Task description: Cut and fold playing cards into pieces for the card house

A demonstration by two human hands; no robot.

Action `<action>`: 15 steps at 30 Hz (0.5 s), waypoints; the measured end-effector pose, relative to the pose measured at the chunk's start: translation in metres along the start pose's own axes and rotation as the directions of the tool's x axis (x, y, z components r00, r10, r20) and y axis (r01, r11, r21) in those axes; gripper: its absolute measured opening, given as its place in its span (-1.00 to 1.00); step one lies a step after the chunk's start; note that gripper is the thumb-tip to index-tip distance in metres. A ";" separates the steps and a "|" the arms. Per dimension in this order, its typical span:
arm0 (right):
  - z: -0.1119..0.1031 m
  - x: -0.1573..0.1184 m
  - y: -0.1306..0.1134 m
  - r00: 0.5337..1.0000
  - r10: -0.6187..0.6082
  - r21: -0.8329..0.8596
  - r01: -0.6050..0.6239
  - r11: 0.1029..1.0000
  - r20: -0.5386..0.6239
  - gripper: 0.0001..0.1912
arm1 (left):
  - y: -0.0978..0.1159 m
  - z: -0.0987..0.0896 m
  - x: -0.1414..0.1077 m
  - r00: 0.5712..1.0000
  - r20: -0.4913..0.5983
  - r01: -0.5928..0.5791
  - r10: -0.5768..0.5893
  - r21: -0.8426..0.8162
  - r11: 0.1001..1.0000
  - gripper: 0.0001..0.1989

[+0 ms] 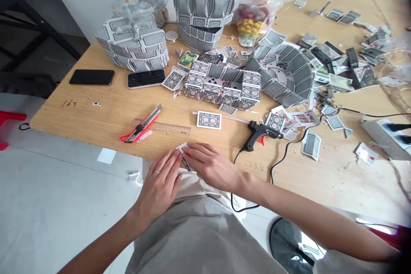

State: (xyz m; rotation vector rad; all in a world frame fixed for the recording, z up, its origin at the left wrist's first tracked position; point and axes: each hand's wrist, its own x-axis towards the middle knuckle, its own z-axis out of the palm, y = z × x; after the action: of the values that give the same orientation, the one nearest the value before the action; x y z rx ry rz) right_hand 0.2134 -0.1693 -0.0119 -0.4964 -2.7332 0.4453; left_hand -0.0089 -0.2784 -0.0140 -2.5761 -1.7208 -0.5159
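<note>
The left hand (163, 174) and right hand (210, 163) clamp their grip on a playing card (181, 147) at the desk's (105, 125) near edge, seemingly to steady it. The glue gun (253, 138) lies clear of their fingers.

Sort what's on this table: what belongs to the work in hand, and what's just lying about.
Likely part of the work:
- card at the fingertips of the left hand and right hand
- single card
- glue gun
- box cutter
- ruler

Probably just lying about:
- black phone
- white-edged phone
- bag of colourful pieces
</note>
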 end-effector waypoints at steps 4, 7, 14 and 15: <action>0.003 0.000 0.005 0.999 -0.009 0.025 0.010 1.000 -0.034 -0.62 | -0.001 -0.001 -0.001 1.000 0.016 -0.002 0.002 0.011 1.000 -0.36; 0.005 0.001 0.008 0.998 -0.019 0.027 0.021 0.999 -0.057 -0.63 | 0.000 -0.001 0.000 1.000 0.019 0.006 -0.006 0.036 0.999 -0.33; 0.002 0.011 0.013 0.998 -0.045 0.015 0.046 0.999 -0.050 -0.64 | -0.006 -0.003 0.007 1.000 0.020 0.018 -0.018 -0.001 1.000 -0.43; 0.001 0.013 0.013 0.997 -0.047 0.008 0.047 0.999 -0.053 -0.66 | -0.007 -0.003 0.008 1.000 0.017 0.016 -0.016 -0.008 1.000 -0.46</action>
State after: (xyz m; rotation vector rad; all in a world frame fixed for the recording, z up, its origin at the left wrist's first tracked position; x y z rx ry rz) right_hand 0.2051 -0.1526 -0.0138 -0.4344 -2.6846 0.4262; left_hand -0.0134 -0.2688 -0.0103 -2.5817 -1.7493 -0.5046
